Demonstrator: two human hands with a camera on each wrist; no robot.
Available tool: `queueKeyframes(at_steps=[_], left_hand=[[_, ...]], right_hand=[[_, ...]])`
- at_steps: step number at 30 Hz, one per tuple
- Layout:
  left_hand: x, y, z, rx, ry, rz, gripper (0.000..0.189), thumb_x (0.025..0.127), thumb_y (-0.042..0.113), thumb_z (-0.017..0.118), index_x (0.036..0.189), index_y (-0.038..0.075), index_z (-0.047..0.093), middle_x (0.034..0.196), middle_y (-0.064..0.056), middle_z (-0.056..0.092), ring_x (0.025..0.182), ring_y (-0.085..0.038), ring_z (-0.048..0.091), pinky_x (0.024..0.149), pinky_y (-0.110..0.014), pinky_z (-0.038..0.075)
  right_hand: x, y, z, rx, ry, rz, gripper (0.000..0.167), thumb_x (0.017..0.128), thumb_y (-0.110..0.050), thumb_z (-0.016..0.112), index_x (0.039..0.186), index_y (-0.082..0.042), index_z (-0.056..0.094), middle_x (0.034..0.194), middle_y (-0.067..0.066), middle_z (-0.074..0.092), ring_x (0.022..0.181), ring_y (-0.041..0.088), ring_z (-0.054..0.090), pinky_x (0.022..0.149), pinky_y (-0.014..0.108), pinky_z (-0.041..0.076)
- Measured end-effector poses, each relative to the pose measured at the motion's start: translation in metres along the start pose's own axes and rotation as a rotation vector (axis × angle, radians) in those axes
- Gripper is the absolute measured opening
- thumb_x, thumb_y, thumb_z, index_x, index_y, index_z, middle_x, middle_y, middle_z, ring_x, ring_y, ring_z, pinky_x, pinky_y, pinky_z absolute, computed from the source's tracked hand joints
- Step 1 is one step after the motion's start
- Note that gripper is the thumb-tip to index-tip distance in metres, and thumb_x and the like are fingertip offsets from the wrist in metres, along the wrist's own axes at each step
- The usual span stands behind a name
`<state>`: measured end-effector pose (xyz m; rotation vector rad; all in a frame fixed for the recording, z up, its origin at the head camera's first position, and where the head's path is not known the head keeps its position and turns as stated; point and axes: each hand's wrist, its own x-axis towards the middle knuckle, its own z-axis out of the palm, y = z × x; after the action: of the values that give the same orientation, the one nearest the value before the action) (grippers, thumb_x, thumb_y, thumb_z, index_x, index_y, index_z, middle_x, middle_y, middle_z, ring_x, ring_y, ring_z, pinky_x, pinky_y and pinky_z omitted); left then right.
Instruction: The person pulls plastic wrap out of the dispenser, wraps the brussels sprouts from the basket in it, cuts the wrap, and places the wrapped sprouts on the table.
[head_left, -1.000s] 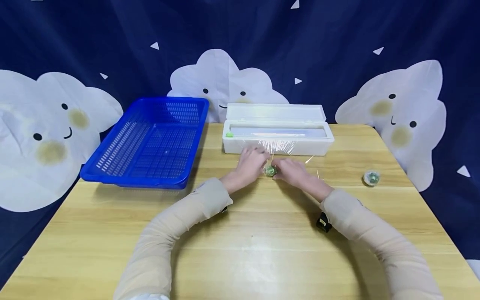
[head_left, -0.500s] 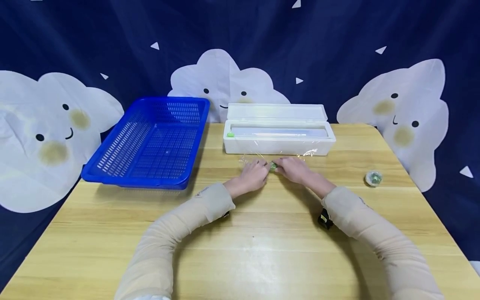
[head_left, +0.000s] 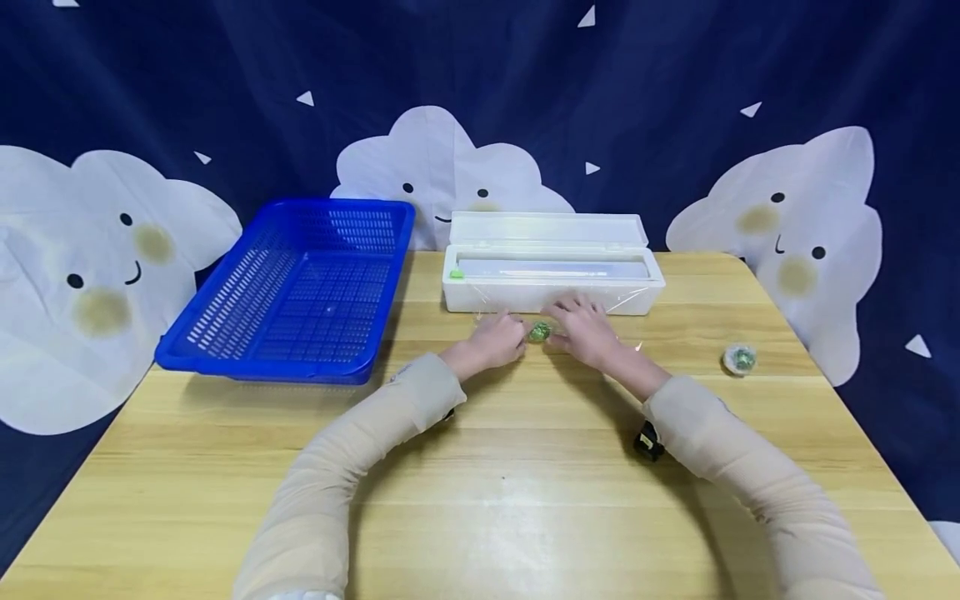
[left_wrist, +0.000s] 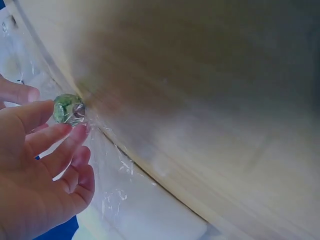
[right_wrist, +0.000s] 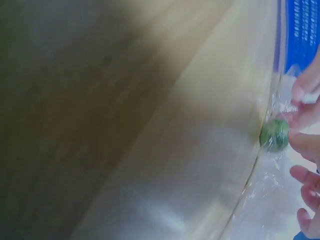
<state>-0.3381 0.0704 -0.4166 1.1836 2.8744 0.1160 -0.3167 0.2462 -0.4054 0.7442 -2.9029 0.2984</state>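
Observation:
A small round green thing (head_left: 539, 332) sits in clear cling film just in front of a white cling film box (head_left: 552, 293). My left hand (head_left: 498, 340) pinches it between thumb and fingertips, seen close up in the left wrist view, where the green ball (left_wrist: 69, 108) shows a dark patch under the film. On its other side, my right hand (head_left: 585, 332) has its fingers spread and slightly blurred, the thumb near the ball. Loose film (right_wrist: 265, 185) lies around the ball and reaches back to the box.
The box's lid (head_left: 551, 227) stands raised, with a green slider (head_left: 457, 273) at the left end. A blue perforated basket (head_left: 360, 367) stands at the back left. Another film-wrapped green ball (head_left: 740, 360) lies on the wooden table (head_left: 525, 500) at the right.
The film that stretched up in pleats to the box front now lies lower and flatter. My right hand has loosened its grip at the ball and spread its fingers towards the box.

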Motion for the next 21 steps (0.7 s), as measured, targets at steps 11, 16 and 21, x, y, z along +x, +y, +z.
queueKeyframes(at_steps=[11, 16, 21], left_hand=[[0.004, -0.007, 0.001, -0.039, 0.06, -0.024, 0.029, 0.091, 0.02, 0.053, 0.118, 0.013, 0.061, 0.102, -0.006, 0.065, 0.103, -0.023, 0.052, 0.096, -0.039, 0.038], [0.002, -0.004, 0.002, 0.014, 0.119, -0.019, 0.031, 0.09, 0.02, 0.053, 0.119, 0.014, 0.06, 0.119, -0.007, 0.057, 0.113, -0.024, 0.046, 0.093, -0.041, 0.04], [0.002, -0.002, 0.004, -0.002, 0.039, -0.05, 0.034, 0.09, 0.022, 0.054, 0.122, 0.015, 0.058, 0.123, -0.007, 0.053, 0.113, -0.024, 0.044, 0.093, -0.044, 0.039]], right_hand=[[0.012, 0.0, 0.012, -0.044, 0.017, -0.019, 0.029, 0.074, -0.011, 0.074, 0.1, -0.005, 0.062, 0.1, 0.012, 0.064, 0.097, 0.034, 0.056, 0.083, 0.051, 0.044], [0.019, 0.006, 0.014, -0.035, 0.022, -0.041, 0.024, 0.078, -0.003, 0.067, 0.102, -0.004, 0.063, 0.103, 0.012, 0.065, 0.094, 0.032, 0.06, 0.087, 0.049, 0.043], [0.021, 0.008, 0.013, -0.006, 0.015, -0.036, 0.027, 0.079, -0.002, 0.066, 0.106, -0.004, 0.063, 0.111, 0.015, 0.062, 0.1, 0.033, 0.058, 0.086, 0.046, 0.046]])
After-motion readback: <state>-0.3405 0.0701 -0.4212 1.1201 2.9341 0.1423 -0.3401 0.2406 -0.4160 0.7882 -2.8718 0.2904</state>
